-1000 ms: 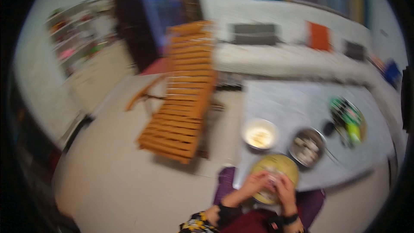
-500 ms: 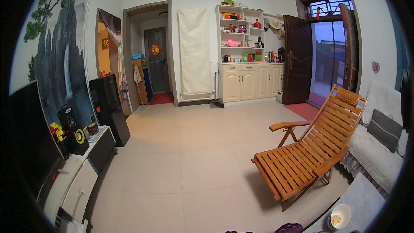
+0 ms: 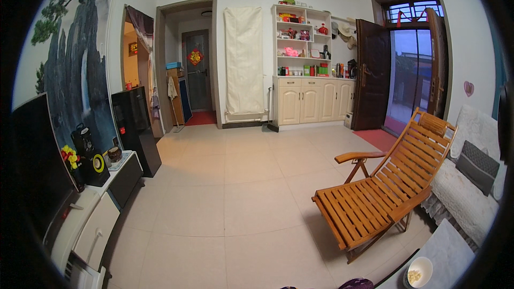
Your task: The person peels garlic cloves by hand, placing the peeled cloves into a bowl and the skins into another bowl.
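Note:
Neither of my hands shows in the head view, so what they hold cannot be seen. At the lower edge, a bit of dark purple patterned cloth [image 3: 357,283] comes into the picture. Close to it, at the bottom right, a white bowl [image 3: 424,268] with pale pieces of food [image 3: 414,276] inside stands on a grey-white table [image 3: 447,246]. Beyond the table is a slatted wooden reclining chair [image 3: 375,192], its back leaning toward the right.
A sofa [image 3: 455,184] with a grey cushion [image 3: 478,167] lines the right side. On the left stand a low cabinet [image 3: 99,230], a television [image 3: 40,155] and a black fridge [image 3: 136,134]. A shelved cupboard [image 3: 305,101] and an open brown door [image 3: 371,75] are at the back.
The whole view has shifted very slightly. The bowl, chair and furniture keep their places, and no hand has come into the picture.

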The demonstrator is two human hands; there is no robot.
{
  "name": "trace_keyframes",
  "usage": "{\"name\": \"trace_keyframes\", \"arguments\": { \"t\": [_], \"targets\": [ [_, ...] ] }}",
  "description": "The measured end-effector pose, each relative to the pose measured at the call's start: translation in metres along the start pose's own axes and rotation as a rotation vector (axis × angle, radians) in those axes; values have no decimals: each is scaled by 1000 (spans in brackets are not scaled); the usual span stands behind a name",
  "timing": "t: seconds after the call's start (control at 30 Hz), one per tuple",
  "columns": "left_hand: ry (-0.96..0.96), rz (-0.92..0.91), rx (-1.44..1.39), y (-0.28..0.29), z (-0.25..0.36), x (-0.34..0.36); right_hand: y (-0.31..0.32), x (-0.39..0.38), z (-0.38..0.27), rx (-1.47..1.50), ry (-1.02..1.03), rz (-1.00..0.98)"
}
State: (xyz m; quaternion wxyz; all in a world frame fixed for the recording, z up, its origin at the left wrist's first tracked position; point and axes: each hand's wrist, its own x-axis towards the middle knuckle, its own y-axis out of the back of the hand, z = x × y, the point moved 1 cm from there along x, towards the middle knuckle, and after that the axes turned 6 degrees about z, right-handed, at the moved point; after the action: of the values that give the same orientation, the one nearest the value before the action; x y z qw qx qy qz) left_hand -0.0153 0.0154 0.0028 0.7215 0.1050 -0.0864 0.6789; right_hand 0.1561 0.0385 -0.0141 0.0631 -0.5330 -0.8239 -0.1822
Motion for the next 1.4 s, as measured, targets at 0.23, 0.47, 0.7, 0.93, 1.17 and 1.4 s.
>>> {"name": "trace_keyframes", "arguments": {
  "t": [0.23, 0.47, 0.7, 0.93, 1.17, 1.4],
  "targets": [
    [-8, -18, -2, -1, -1, 2, 4, 1, 5, -12, 2, -5],
    [-17, -44, -5, -12, 0, 0, 14, -4, 11, -36, 12, -7],
    [-94, -209, -105, -24, -9, 3, 1, -16, -46, -208, 137, 152],
    [244, -281, -389, -5, -31, 11, -17, 13, -30, 80, -90, 133],
    [452, -253, -325, -5, -9, 22, -4, 12, -13, 315, -191, 29],
    [448, -180, -315, -14, -8, 16, -2, 1, -16, -91, 34, 109]
  ]
}}
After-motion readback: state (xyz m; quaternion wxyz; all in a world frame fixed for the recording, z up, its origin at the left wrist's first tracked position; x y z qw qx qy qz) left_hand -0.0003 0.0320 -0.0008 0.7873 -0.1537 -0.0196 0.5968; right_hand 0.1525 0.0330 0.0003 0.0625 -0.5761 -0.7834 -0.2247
